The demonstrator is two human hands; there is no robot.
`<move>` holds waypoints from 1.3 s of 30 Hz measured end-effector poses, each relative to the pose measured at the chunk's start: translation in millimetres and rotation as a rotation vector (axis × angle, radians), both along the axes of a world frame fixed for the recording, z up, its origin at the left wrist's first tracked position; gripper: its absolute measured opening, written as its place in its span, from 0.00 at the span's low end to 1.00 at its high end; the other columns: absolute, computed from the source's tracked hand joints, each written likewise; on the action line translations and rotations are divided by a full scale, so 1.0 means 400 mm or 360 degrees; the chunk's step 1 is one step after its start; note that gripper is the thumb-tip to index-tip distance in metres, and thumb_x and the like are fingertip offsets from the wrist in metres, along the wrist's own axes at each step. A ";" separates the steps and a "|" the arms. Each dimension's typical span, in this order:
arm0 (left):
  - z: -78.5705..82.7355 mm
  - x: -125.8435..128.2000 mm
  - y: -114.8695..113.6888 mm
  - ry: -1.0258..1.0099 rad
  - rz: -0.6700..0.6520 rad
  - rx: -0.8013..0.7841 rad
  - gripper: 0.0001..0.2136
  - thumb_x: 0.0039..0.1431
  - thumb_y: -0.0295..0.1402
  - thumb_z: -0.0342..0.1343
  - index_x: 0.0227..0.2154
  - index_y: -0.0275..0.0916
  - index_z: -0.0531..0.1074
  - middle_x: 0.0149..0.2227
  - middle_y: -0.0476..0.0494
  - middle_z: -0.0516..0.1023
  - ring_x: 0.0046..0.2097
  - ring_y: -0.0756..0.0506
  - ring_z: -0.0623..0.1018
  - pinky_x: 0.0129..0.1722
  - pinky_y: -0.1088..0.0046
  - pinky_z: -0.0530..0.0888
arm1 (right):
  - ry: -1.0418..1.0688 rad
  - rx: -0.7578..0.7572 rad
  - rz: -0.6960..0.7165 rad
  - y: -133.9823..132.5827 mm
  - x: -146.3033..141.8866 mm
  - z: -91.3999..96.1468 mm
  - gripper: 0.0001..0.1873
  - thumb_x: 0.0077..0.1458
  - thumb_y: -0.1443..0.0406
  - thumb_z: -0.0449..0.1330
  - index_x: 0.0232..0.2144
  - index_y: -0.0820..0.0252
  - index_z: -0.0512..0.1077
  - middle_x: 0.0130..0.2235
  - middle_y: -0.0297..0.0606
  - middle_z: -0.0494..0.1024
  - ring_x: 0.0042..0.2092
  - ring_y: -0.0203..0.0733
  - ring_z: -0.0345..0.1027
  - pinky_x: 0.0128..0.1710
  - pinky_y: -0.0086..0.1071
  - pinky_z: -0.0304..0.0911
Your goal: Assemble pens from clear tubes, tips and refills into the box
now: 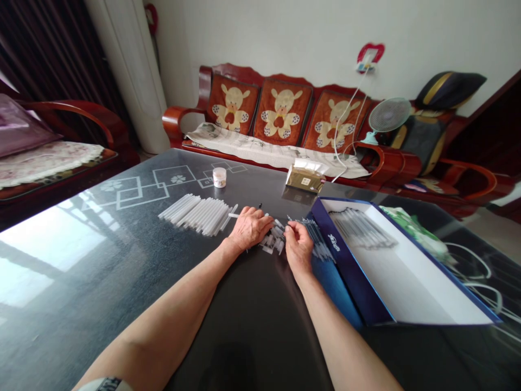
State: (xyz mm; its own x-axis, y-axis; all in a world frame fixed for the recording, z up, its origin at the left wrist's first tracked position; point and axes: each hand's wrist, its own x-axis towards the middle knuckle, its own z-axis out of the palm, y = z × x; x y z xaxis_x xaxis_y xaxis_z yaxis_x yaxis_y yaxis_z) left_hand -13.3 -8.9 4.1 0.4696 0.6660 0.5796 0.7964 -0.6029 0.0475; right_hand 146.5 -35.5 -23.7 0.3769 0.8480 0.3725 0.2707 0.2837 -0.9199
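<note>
My left hand (250, 228) is closed over a white tube, a pen barrel (233, 215), whose end sticks out to the left of the knuckles. A small dark tip shows just beyond those fingers. My right hand (299, 247) is closed in a pinch, with a thin dark-tipped pen refill (289, 219) poking up from it. Between the hands lie several small clear-white pen caps (277, 241). Left of my left hand, white pen barrels (199, 213) lie side by side in a pile. Thin pen refills (321, 241) are spread just right of my right hand.
A blue-sided box (423, 288) with a white inside holds a row of pens (362, 228). Behind are a small round tub (219, 177) and a tissue pack (305, 178). A green-white bag (415, 231) and white cables (484, 293) lie right of the box.
</note>
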 end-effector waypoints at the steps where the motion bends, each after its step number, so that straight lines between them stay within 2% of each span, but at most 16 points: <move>1: -0.001 -0.002 0.001 -0.0011 0.0013 0.0009 0.19 0.67 0.43 0.40 0.41 0.44 0.75 0.30 0.45 0.72 0.35 0.45 0.68 0.41 0.65 0.61 | -0.0062 0.0023 -0.0023 0.000 0.000 -0.003 0.17 0.50 0.56 0.57 0.38 0.61 0.72 0.35 0.41 0.78 0.34 0.41 0.70 0.38 0.36 0.67; 6: -0.006 -0.004 0.002 -0.0036 0.0024 0.0022 0.18 0.67 0.42 0.40 0.41 0.44 0.75 0.30 0.45 0.72 0.35 0.45 0.68 0.42 0.65 0.61 | -0.0475 0.0059 0.0050 -0.013 -0.002 0.001 0.11 0.51 0.60 0.57 0.34 0.59 0.74 0.34 0.39 0.77 0.32 0.39 0.69 0.38 0.35 0.65; 10: -0.006 -0.004 0.004 -0.0025 0.0014 0.0000 0.18 0.67 0.42 0.40 0.41 0.43 0.75 0.31 0.44 0.72 0.35 0.45 0.69 0.42 0.65 0.61 | -0.0599 0.0061 0.0065 -0.018 -0.003 0.009 0.11 0.49 0.61 0.59 0.34 0.59 0.75 0.35 0.39 0.77 0.29 0.38 0.67 0.37 0.34 0.65; 18: 0.003 0.005 -0.002 0.0059 -0.0071 -0.0023 0.19 0.68 0.41 0.38 0.41 0.41 0.75 0.30 0.44 0.73 0.34 0.47 0.69 0.41 0.65 0.61 | -0.0469 0.0135 0.0094 -0.017 -0.002 0.021 0.14 0.54 0.57 0.55 0.34 0.59 0.76 0.35 0.40 0.77 0.35 0.40 0.69 0.39 0.34 0.65; 24: 0.002 0.008 -0.004 0.0050 -0.0187 -0.0003 0.18 0.68 0.39 0.39 0.50 0.47 0.72 0.32 0.45 0.73 0.35 0.46 0.68 0.41 0.66 0.61 | -0.0234 0.0038 0.0119 -0.017 -0.004 0.018 0.16 0.52 0.54 0.58 0.33 0.61 0.75 0.33 0.40 0.78 0.34 0.41 0.70 0.38 0.34 0.65; 26: 0.000 0.005 -0.002 0.0008 -0.0160 0.0016 0.18 0.67 0.42 0.41 0.50 0.49 0.72 0.32 0.45 0.73 0.34 0.46 0.68 0.41 0.66 0.61 | -0.0088 -0.0042 0.0112 -0.015 -0.002 0.016 0.18 0.51 0.52 0.58 0.34 0.61 0.73 0.32 0.39 0.77 0.33 0.41 0.69 0.36 0.34 0.65; 29: -0.004 -0.002 0.003 -0.0073 -0.0026 0.0047 0.18 0.65 0.46 0.43 0.44 0.48 0.76 0.29 0.45 0.72 0.34 0.45 0.67 0.41 0.65 0.60 | 0.0166 -0.0138 0.0000 -0.006 0.011 0.011 0.20 0.54 0.50 0.54 0.36 0.60 0.68 0.31 0.38 0.75 0.31 0.40 0.69 0.31 0.32 0.64; 32: -0.011 -0.009 0.010 -0.0150 0.0120 0.0110 0.18 0.65 0.45 0.44 0.37 0.45 0.78 0.27 0.45 0.71 0.33 0.45 0.67 0.40 0.64 0.59 | 0.0265 -0.0107 -0.0188 0.003 0.023 0.011 0.19 0.57 0.50 0.49 0.39 0.59 0.65 0.37 0.41 0.75 0.37 0.41 0.70 0.33 0.33 0.65; 35: -0.013 -0.010 0.012 -0.0158 0.0132 0.0157 0.17 0.65 0.44 0.44 0.35 0.44 0.78 0.26 0.45 0.71 0.33 0.45 0.66 0.39 0.64 0.58 | -0.0065 0.0195 -0.0308 -0.004 0.016 0.019 0.18 0.57 0.55 0.50 0.45 0.59 0.65 0.48 0.48 0.72 0.49 0.46 0.67 0.46 0.40 0.65; 37: -0.011 -0.007 0.010 -0.0142 0.0101 0.0166 0.17 0.64 0.44 0.45 0.34 0.45 0.78 0.26 0.45 0.70 0.33 0.45 0.66 0.39 0.64 0.58 | -0.0477 0.0460 -0.0267 -0.017 0.002 0.028 0.17 0.58 0.60 0.50 0.47 0.60 0.66 0.52 0.50 0.70 0.55 0.48 0.63 0.53 0.45 0.59; 39: -0.006 -0.003 0.006 -0.0129 0.0061 0.0170 0.17 0.64 0.44 0.45 0.34 0.45 0.78 0.27 0.45 0.70 0.33 0.45 0.66 0.40 0.64 0.59 | -0.0880 0.0607 -0.0156 -0.031 -0.013 0.034 0.16 0.59 0.64 0.49 0.48 0.60 0.67 0.52 0.48 0.71 0.57 0.48 0.61 0.57 0.48 0.53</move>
State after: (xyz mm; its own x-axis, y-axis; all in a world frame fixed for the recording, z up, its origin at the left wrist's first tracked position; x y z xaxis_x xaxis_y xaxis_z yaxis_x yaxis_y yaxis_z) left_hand -14.7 -6.4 1.5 0.3939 0.6150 0.6831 0.8149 -0.5774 0.0499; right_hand 141.3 -48.0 -10.3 0.1136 0.5908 0.7988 0.7134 0.5110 -0.4794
